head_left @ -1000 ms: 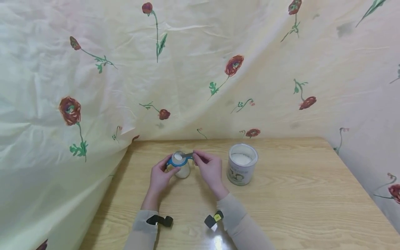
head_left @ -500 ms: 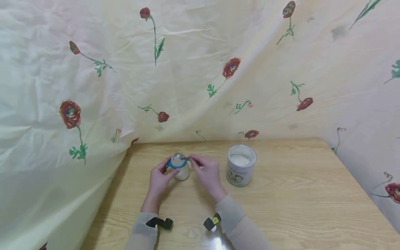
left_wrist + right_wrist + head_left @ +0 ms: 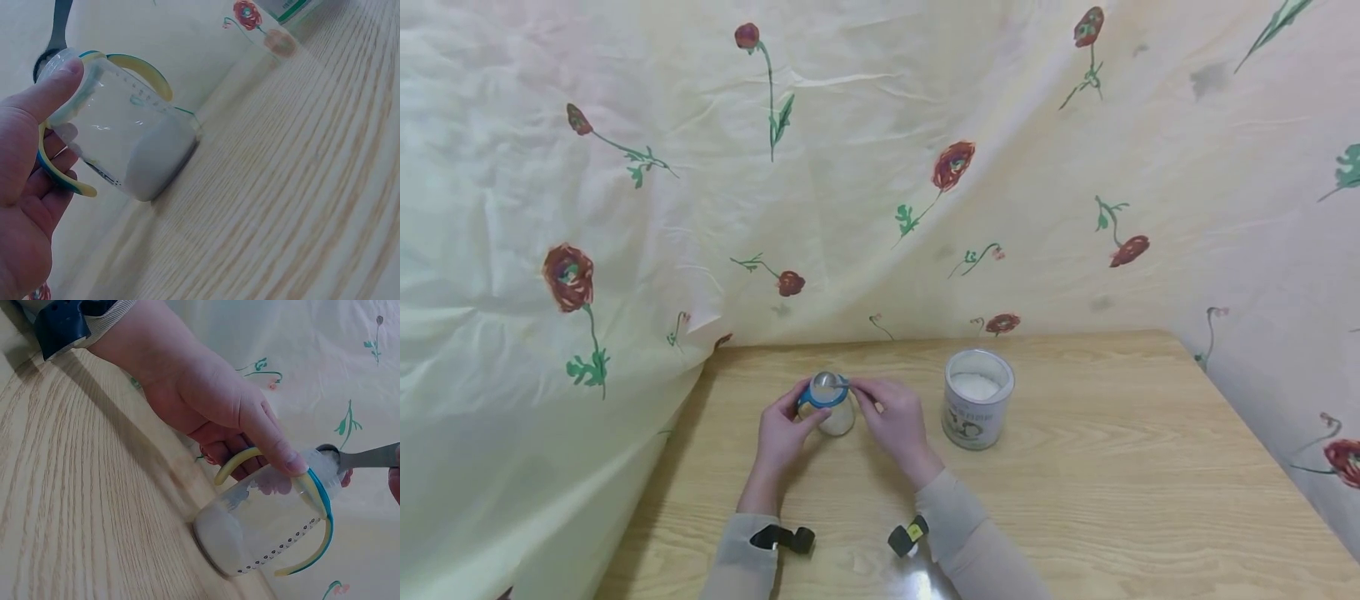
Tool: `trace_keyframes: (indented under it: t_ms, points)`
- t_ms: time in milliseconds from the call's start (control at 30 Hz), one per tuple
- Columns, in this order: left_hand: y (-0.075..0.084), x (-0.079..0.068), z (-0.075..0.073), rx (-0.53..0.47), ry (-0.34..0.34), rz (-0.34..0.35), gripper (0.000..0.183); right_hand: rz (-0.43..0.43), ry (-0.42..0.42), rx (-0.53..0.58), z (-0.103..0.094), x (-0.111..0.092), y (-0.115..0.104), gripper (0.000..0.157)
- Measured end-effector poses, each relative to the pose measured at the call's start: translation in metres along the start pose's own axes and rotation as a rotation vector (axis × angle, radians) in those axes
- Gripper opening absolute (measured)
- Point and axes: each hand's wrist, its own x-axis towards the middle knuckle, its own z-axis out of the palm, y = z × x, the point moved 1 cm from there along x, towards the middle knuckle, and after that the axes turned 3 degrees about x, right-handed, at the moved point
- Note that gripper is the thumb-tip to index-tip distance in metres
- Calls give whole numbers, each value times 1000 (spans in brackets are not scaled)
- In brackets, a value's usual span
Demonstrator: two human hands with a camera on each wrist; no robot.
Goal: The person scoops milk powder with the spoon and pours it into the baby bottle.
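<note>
My left hand (image 3: pixel 785 427) grips a clear baby bottle (image 3: pixel 119 128) at its neck, thumb on the near side. The bottle has a blue-and-yellow two-handled ring (image 3: pixel 324 515) and white powder in its bottom (image 3: pixel 220 534). It stands on the wooden table. My right hand (image 3: pixel 895 419) pinches the handle of a metal measuring spoon (image 3: pixel 369 459) from the right. The spoon's round bowl (image 3: pixel 826 381) lies right over the bottle's mouth. Only the fingertips of the right hand show at the edge of the right wrist view.
A large open can (image 3: pixel 976 417) of white powder stands just right of my right hand. Flower-printed cloth (image 3: pixel 850 183) hangs behind the wooden table (image 3: pixel 1112 467) and along its left side. Each wrist wears a black camera strap (image 3: pixel 775 533).
My right hand has shifted slightly left and turned the spoon, so its metal bowl now shows over the bottle's mouth. The left hand keeps its hold; the head view has shifted slightly.
</note>
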Motion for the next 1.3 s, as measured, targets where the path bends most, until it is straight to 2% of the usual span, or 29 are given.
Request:
trace_keyframes:
  t_ms: [267,633,733,900,967,1167,1300]
  points:
    - [-1,1,0,19,0,18,65,-41,-18,-32,1,-1,1,19]
    - [-1,2,0,32,-3,15,65,-93,-128,-105,-3,-1,0,25]
    - [-1,2,0,29,-4,22,65,-54,-144,-101,-4,1,0,22]
    - [0,2,0,26,-5,25,64,99,-119,-54,-5,4,1,14]
    - [0,1,0,26,-2,25,63,108,-112,-44,-5,4,1,13]
    - [-2,1,0,26,2,25,63,-51,-126,-86,-5,4,-1,18]
    - [-2,1,0,22,4,30,64,-78,-127,-94,-5,3,-1,21]
